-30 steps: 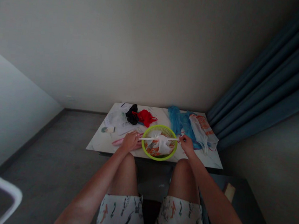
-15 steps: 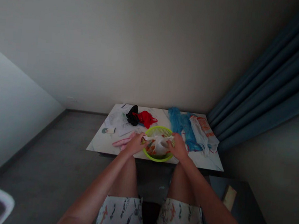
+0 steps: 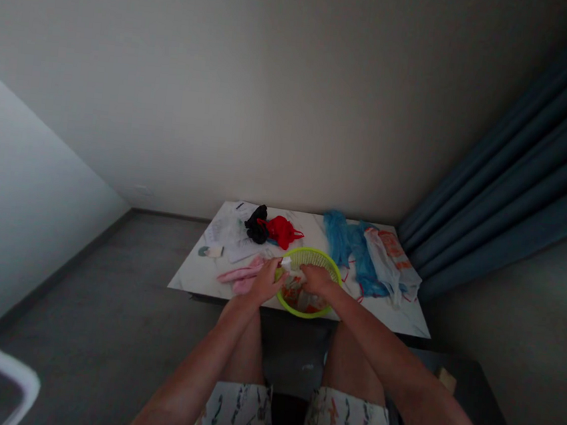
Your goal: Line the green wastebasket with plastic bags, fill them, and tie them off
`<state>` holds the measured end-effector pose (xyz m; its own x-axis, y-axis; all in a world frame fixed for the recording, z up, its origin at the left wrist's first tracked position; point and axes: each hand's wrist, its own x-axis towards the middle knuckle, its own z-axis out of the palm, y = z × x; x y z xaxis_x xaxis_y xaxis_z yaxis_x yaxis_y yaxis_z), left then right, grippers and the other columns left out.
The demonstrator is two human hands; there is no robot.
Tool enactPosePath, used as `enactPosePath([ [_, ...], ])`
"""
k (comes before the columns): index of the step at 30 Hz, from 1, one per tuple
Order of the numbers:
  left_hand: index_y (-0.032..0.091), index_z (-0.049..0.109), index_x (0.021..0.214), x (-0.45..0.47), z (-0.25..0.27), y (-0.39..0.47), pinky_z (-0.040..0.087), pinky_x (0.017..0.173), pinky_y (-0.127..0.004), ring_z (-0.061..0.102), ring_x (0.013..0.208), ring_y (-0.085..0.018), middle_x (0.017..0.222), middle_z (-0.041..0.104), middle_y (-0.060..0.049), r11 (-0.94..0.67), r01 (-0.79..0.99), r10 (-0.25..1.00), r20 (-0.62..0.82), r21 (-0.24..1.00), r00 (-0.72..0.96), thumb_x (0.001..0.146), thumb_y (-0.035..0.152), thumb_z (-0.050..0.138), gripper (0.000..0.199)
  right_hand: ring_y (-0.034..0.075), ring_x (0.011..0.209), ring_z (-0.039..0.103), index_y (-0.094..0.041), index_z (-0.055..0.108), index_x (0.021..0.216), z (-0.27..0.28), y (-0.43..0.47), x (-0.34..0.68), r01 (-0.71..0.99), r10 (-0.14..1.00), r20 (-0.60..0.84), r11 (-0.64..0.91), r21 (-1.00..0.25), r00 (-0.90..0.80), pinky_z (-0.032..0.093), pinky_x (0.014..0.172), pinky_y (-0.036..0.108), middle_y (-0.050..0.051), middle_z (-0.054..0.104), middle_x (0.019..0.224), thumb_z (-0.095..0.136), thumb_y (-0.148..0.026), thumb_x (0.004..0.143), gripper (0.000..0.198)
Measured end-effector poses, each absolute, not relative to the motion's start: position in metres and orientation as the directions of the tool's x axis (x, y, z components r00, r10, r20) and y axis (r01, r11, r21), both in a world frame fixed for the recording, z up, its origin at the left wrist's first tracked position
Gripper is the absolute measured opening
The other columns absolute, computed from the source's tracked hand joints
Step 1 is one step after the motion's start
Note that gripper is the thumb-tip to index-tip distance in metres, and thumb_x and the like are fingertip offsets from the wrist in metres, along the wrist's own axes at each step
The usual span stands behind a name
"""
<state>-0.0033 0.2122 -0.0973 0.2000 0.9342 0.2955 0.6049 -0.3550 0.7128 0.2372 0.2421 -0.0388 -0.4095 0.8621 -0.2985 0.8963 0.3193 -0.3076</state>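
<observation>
A lime-green plastic basket stands at the front edge of the white marbled table, holding a crumpled white plastic bag with orange print. My left hand is at the basket's left rim, closed on a gathered white end of that bag. Inside the basket, my right hand has its fingers curled down onto the bag; the fingertips are partly hidden. Just left of my left hand lies a pink cloth-like item.
Black and red bundled bags lie at the back. Blue plastic bags and a white-and-orange bag spread on the right. Papers and a card lie left. A blue curtain hangs at right; a dark surface stands below it.
My right hand has moved left from the basket's right rim into its middle, onto the bag. The bag, earlier held up between both hands, now sits lower. The view has shifted slightly.
</observation>
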Motion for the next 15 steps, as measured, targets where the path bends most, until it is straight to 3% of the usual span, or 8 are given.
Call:
enactPosePath([
  [3,0.021,0.055,0.153,-0.006,-0.097,0.212,0.048,0.123,-0.054,0.063,0.139,-0.031,0.148,0.067,-0.018,-0.335,0.545,0.941,0.305,0.769,0.149,0.114,0.043,0.052,0.045,0.033,0.131,0.073,-0.022,0.074,0.138,-0.017,0.251,0.256,0.843,0.868,-0.196,0.352,-0.407,-0.456,0.055,0.111,0.040,0.014,0.078,0.141,0.080,-0.026,0.088,0.050],
  [6,0.022,0.048,0.162,-0.009,-0.091,0.213,0.047,0.125,-0.052,0.061,0.145,-0.029,0.161,0.060,-0.019,-0.338,0.466,0.936,0.346,0.818,0.071,0.117,0.039,0.044,0.048,0.027,0.110,0.076,-0.021,0.067,0.144,0.025,0.271,0.286,0.742,0.872,-0.086,0.353,-0.570,-0.481,0.058,0.100,0.035,0.010,0.081,0.127,0.079,-0.026,0.086,0.060],
  [8,0.021,0.052,0.158,-0.009,-0.089,0.216,0.051,0.120,-0.052,0.065,0.137,-0.030,0.155,0.063,-0.019,-0.302,0.471,0.942,0.337,0.829,0.010,0.115,0.041,0.050,0.048,0.022,0.092,0.074,-0.021,0.062,0.148,0.062,0.294,0.306,0.701,0.893,-0.041,0.323,-0.636,-0.448,0.058,0.088,0.032,0.006,0.080,0.112,0.079,-0.028,0.084,0.067],
  [10,0.019,0.056,0.151,-0.008,-0.091,0.219,0.057,0.109,-0.050,0.070,0.121,-0.030,0.141,0.068,-0.018,-0.220,0.498,0.960,0.277,0.839,-0.043,0.109,0.047,0.061,0.050,0.021,0.092,0.073,-0.021,0.062,0.146,0.098,0.325,0.320,0.663,0.904,0.064,0.357,-0.658,-0.423,0.058,0.086,0.031,0.005,0.079,0.111,0.079,-0.031,0.086,0.064],
  [13,0.021,0.060,0.139,-0.005,-0.098,0.225,0.058,0.092,-0.043,0.072,0.099,-0.026,0.121,0.072,-0.012,-0.118,0.526,0.988,0.151,0.842,-0.020,0.104,0.050,0.068,0.047,0.022,0.093,0.073,-0.021,0.062,0.147,0.136,0.381,0.327,0.700,0.924,0.179,0.373,-0.609,-0.338,0.057,0.084,0.031,0.007,0.079,0.114,0.082,-0.036,0.088,0.063],
  [15,0.023,0.060,0.133,-0.003,-0.100,0.227,0.056,0.089,-0.041,0.072,0.096,-0.025,0.113,0.074,-0.009,-0.098,0.534,0.995,0.101,0.840,0.025,0.105,0.043,0.064,0.035,0.023,0.093,0.074,-0.021,0.059,0.152,0.143,0.420,0.321,0.763,0.947,0.204,0.322,-0.561,-0.250,0.056,0.082,0.031,0.009,0.080,0.118,0.084,-0.040,0.090,0.069],
])
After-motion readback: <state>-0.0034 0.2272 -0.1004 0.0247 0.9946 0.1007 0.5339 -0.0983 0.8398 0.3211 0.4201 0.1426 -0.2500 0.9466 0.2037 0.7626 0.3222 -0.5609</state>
